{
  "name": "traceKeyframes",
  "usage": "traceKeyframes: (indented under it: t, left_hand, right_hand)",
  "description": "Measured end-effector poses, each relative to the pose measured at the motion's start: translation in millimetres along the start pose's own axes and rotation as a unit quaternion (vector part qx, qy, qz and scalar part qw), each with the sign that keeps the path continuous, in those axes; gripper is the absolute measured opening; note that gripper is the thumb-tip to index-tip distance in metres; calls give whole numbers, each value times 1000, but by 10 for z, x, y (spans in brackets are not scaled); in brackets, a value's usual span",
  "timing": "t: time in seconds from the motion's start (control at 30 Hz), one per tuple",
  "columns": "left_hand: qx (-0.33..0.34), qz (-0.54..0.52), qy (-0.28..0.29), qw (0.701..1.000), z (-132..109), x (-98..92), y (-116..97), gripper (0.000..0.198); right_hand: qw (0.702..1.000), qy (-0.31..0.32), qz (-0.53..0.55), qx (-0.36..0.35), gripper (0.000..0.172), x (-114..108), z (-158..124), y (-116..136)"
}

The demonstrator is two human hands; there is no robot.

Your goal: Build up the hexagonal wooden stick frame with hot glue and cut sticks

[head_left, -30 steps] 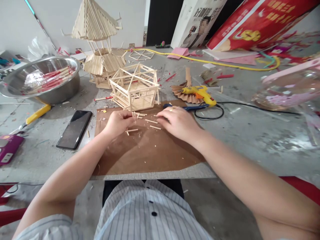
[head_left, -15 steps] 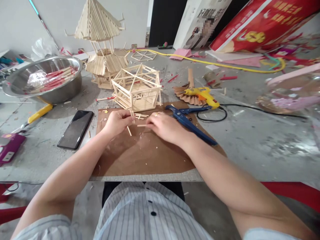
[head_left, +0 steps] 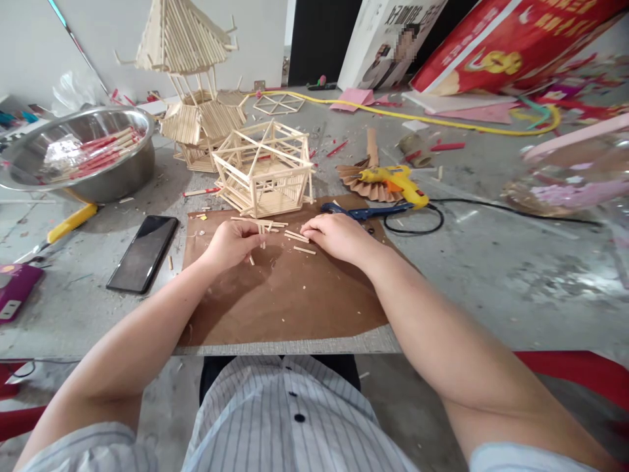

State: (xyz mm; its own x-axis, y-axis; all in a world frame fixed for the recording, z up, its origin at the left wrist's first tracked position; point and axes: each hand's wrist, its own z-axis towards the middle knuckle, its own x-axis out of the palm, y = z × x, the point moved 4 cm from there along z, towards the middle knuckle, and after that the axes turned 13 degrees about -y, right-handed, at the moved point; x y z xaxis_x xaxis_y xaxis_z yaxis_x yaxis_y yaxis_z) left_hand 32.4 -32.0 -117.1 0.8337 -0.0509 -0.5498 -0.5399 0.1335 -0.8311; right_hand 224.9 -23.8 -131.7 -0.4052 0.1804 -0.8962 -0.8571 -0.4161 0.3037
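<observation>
Sticks [head_left: 304, 250] on brown sheet [head_left: 295, 301], littered grey table [head_left: 481, 282], pale wall [head_left: 263, 42] behind

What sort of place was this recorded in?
Probably a craft workspace: a yellow glue gun lies on the littered tabletop, an openwork stick frame stands near the hands, and a metal bowl holds red-and-pale sticks.

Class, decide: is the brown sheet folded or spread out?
Spread out: the brown sheet lies flat on the table, with small sticks on top.
</observation>
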Motion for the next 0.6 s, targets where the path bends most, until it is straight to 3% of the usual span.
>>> traceKeyframes:
  t: [0.2,0.47,0.6]
  left_hand:
    - [-7,-22,14,1000,-16,33,5,20]
    - [-51,-83,48,994,-66,101,4,18]
    - [-70,-145,56,985,-70,133,30,18]
  right_hand:
    - [998,-59,29,8,18,-167,-5,40]
    - [999,17,48,0,12,-126,-55,162]
    - [986,-53,155,13,11,-102,-57,232]
